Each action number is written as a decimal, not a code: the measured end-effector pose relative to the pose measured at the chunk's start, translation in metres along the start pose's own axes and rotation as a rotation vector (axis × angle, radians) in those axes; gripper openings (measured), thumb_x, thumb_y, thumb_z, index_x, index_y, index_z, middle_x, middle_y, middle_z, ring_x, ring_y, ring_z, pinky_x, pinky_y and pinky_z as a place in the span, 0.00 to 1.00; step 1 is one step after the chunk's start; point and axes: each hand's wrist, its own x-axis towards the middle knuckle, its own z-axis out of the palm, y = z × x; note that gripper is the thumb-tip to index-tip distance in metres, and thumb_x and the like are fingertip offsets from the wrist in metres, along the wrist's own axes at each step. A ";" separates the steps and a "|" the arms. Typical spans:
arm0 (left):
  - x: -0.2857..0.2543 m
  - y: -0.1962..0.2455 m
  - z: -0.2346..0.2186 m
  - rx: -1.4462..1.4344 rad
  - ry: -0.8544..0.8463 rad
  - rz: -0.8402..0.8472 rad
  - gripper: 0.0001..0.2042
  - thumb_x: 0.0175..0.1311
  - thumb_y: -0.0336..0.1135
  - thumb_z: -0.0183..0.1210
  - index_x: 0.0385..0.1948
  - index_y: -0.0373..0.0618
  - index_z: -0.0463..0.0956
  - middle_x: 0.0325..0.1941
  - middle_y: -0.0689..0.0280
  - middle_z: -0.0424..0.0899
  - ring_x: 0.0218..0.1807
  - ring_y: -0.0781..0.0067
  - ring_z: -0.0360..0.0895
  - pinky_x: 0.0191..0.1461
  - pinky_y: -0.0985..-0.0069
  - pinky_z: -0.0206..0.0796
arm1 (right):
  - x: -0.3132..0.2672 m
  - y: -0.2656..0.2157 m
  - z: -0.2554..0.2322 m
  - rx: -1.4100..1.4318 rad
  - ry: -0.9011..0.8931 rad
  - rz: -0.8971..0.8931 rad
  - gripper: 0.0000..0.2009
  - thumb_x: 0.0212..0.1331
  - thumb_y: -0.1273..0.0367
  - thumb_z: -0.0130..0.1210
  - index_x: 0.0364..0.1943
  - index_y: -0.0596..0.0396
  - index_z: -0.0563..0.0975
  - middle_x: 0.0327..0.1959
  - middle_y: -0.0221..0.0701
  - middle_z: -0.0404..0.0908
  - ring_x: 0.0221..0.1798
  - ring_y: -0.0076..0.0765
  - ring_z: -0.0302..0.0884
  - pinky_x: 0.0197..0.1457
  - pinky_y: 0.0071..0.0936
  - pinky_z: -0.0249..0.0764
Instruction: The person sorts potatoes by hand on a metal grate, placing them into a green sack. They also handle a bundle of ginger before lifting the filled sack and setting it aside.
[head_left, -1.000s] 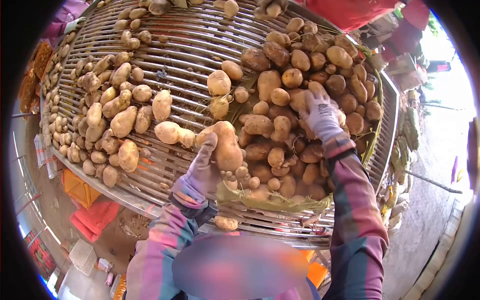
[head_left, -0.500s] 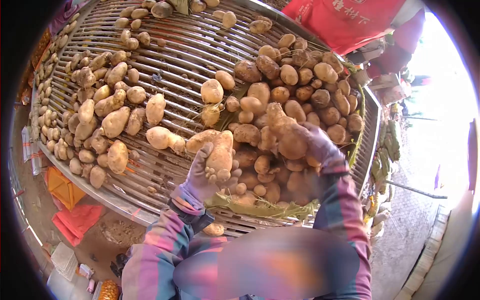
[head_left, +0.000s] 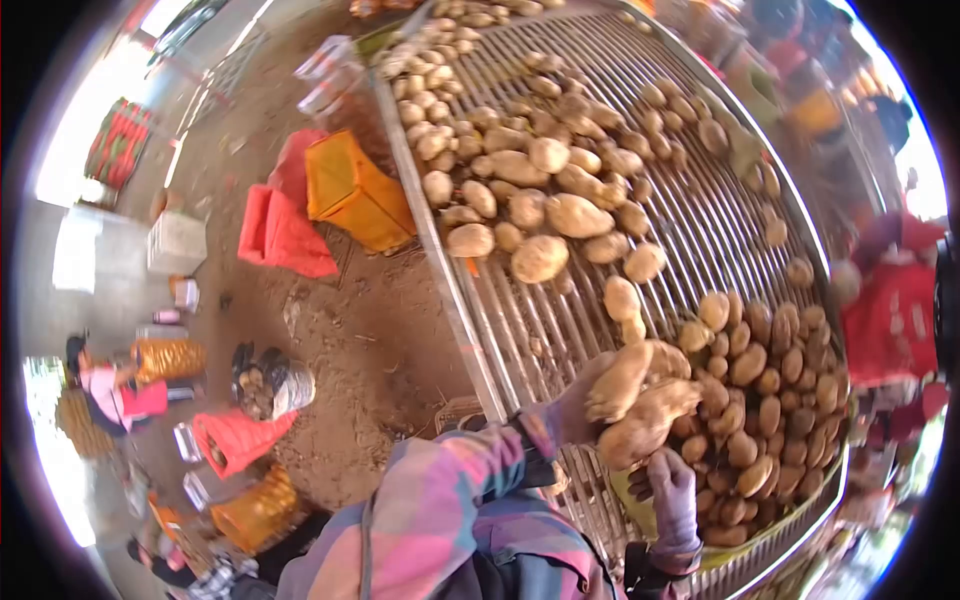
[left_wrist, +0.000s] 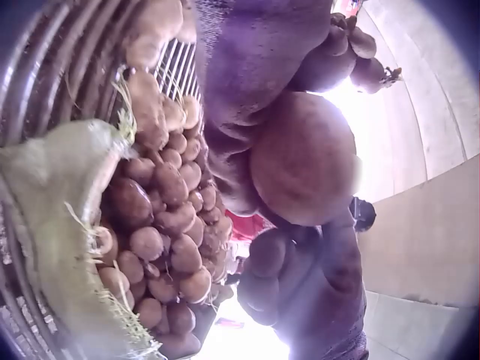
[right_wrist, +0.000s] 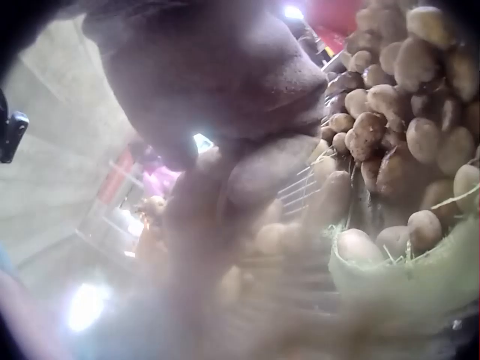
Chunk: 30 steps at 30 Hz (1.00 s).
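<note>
My gloved left hand [head_left: 572,410] holds two large misshapen potatoes side by side. The upper potato [head_left: 622,378] has small knobs at its end; the lower potato [head_left: 645,428] is lumpy and dusty. In the left wrist view, my left fingers curl around a rounded potato end [left_wrist: 304,161]. My gloved right hand [head_left: 674,505] is just below the lower potato, fingers loosely bent and fingertips right at its edge. Beside both hands, a heap of potatoes [head_left: 745,450] fills a pale green sack [left_wrist: 64,180], laid open on the slatted metal rack [head_left: 520,325].
More potatoes [head_left: 540,258] lie loose across the rack's far part. Left of the rack are a yellow-orange bag [head_left: 355,190] and red sacks [head_left: 285,235] on the dirt floor. A person [head_left: 110,385] sits at the far left, and someone in a red apron [head_left: 890,320] stands at the right.
My right hand lifted the lumpy potato from the heap and brought it to my left hand, which now holds it with the first. The head view has swung left.
</note>
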 end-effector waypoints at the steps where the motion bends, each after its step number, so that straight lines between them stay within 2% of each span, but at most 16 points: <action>1: -0.012 0.017 -0.006 -0.491 -0.047 -0.320 0.26 0.60 0.57 0.55 0.48 0.41 0.72 0.46 0.63 0.79 0.55 0.72 0.73 0.61 0.68 0.63 | -0.001 -0.002 0.008 0.059 -0.068 -0.019 0.16 0.66 0.60 0.46 0.42 0.62 0.74 0.25 0.33 0.80 0.23 0.26 0.77 0.27 0.20 0.72; 4: -0.066 0.077 -0.016 0.095 0.280 0.032 0.28 0.62 0.60 0.48 0.48 0.42 0.71 0.47 0.64 0.78 0.52 0.70 0.74 0.59 0.67 0.65 | -0.003 0.011 0.016 0.015 -0.109 -0.037 0.17 0.66 0.61 0.46 0.46 0.61 0.73 0.27 0.34 0.80 0.26 0.26 0.77 0.31 0.21 0.73; 6: -0.102 0.110 -0.102 0.624 0.599 0.356 0.28 0.63 0.61 0.43 0.47 0.44 0.72 0.45 0.64 0.78 0.47 0.68 0.75 0.56 0.66 0.66 | -0.002 0.022 0.019 0.006 -0.104 -0.030 0.16 0.66 0.61 0.46 0.45 0.61 0.74 0.27 0.34 0.80 0.26 0.26 0.77 0.30 0.21 0.72; 8: -0.137 0.171 -0.139 0.412 0.590 0.564 0.23 0.67 0.55 0.42 0.48 0.45 0.72 0.44 0.63 0.78 0.47 0.68 0.75 0.55 0.68 0.67 | -0.009 0.027 0.022 0.021 -0.100 0.021 0.16 0.66 0.61 0.45 0.45 0.60 0.74 0.26 0.33 0.80 0.25 0.26 0.77 0.30 0.21 0.72; 10: -0.150 0.277 -0.042 0.018 0.476 0.516 0.23 0.69 0.55 0.39 0.47 0.45 0.73 0.44 0.63 0.78 0.49 0.69 0.74 0.54 0.70 0.68 | -0.013 0.035 0.023 0.043 -0.086 0.050 0.16 0.66 0.60 0.46 0.44 0.60 0.74 0.27 0.33 0.80 0.25 0.27 0.77 0.29 0.21 0.73; 13: -0.146 0.395 -0.043 0.098 0.579 0.543 0.32 0.58 0.68 0.46 0.53 0.52 0.68 0.57 0.56 0.71 0.59 0.57 0.69 0.59 0.52 0.63 | -0.016 0.057 0.026 0.090 -0.066 0.089 0.16 0.65 0.59 0.46 0.44 0.59 0.74 0.27 0.34 0.80 0.24 0.28 0.78 0.28 0.22 0.74; 15: -0.138 0.436 -0.054 0.362 1.276 0.720 0.41 0.58 0.65 0.48 0.68 0.52 0.44 0.70 0.50 0.49 0.69 0.50 0.53 0.68 0.45 0.43 | -0.022 0.072 0.029 0.127 -0.044 0.111 0.16 0.65 0.59 0.47 0.44 0.58 0.74 0.27 0.34 0.80 0.24 0.28 0.78 0.27 0.22 0.75; 17: -0.139 0.431 -0.086 0.594 1.386 0.621 0.29 0.60 0.62 0.49 0.56 0.53 0.65 0.52 0.52 0.72 0.52 0.55 0.74 0.52 0.53 0.66 | -0.030 0.085 0.033 0.151 -0.021 0.142 0.16 0.65 0.59 0.47 0.44 0.58 0.74 0.27 0.34 0.80 0.24 0.29 0.79 0.27 0.23 0.75; 18: -0.147 0.424 -0.132 0.592 1.020 0.476 0.20 0.60 0.59 0.49 0.43 0.56 0.69 0.37 0.60 0.72 0.36 0.63 0.73 0.37 0.61 0.64 | -0.035 0.092 0.035 0.160 -0.005 0.159 0.16 0.65 0.59 0.47 0.44 0.58 0.74 0.27 0.34 0.80 0.24 0.29 0.79 0.27 0.23 0.75; 20: -0.134 0.349 -0.126 0.502 0.887 0.374 0.16 0.61 0.53 0.50 0.14 0.64 0.62 0.08 0.78 0.54 0.08 0.78 0.52 0.13 0.72 0.40 | -0.048 0.111 0.031 0.191 0.046 0.182 0.15 0.64 0.59 0.48 0.43 0.57 0.74 0.26 0.35 0.80 0.23 0.29 0.79 0.25 0.23 0.75; 21: -0.125 0.318 -0.164 0.573 0.984 0.252 0.14 0.61 0.50 0.49 0.18 0.58 0.69 0.11 0.73 0.64 0.11 0.72 0.63 0.14 0.68 0.52 | -0.055 0.129 0.024 0.195 0.058 0.185 0.15 0.64 0.59 0.48 0.43 0.57 0.74 0.26 0.35 0.80 0.23 0.29 0.79 0.25 0.23 0.75; 24: -0.109 0.178 -0.277 2.050 0.694 0.231 0.20 0.60 0.53 0.52 0.29 0.43 0.75 0.25 0.62 0.78 0.25 0.61 0.75 0.30 0.64 0.68 | -0.071 0.178 0.002 0.088 0.181 0.260 0.13 0.63 0.61 0.50 0.42 0.57 0.74 0.25 0.34 0.79 0.22 0.30 0.78 0.23 0.24 0.74; 25: -0.111 0.140 -0.272 1.905 0.810 0.276 0.17 0.59 0.50 0.55 0.31 0.43 0.73 0.27 0.62 0.76 0.25 0.63 0.73 0.31 0.65 0.67 | -0.078 0.188 0.000 0.315 0.209 0.302 0.10 0.65 0.65 0.48 0.37 0.56 0.75 0.26 0.31 0.78 0.24 0.24 0.77 0.27 0.20 0.74; 27: -0.101 0.050 -0.244 1.594 0.944 0.263 0.15 0.57 0.43 0.60 0.37 0.42 0.71 0.30 0.61 0.73 0.26 0.68 0.68 0.31 0.69 0.65 | -0.100 0.174 0.005 0.090 0.202 0.013 0.12 0.63 0.62 0.50 0.28 0.55 0.74 0.16 0.28 0.72 0.19 0.23 0.71 0.21 0.21 0.67; 28: -0.094 0.042 -0.197 1.386 0.996 0.132 0.15 0.57 0.41 0.60 0.40 0.44 0.69 0.30 0.64 0.71 0.27 0.73 0.67 0.31 0.72 0.64 | -0.108 0.172 0.004 -0.024 0.252 0.086 0.10 0.64 0.64 0.48 0.28 0.52 0.72 0.16 0.23 0.65 0.18 0.17 0.59 0.22 0.19 0.58; 30: -0.090 0.028 -0.155 0.775 0.933 0.351 0.16 0.56 0.39 0.61 0.43 0.47 0.67 0.29 0.69 0.68 0.27 0.77 0.64 0.29 0.75 0.60 | -0.114 0.167 0.000 0.019 0.360 0.213 0.13 0.63 0.63 0.49 0.26 0.56 0.73 0.17 0.24 0.68 0.21 0.18 0.62 0.24 0.21 0.61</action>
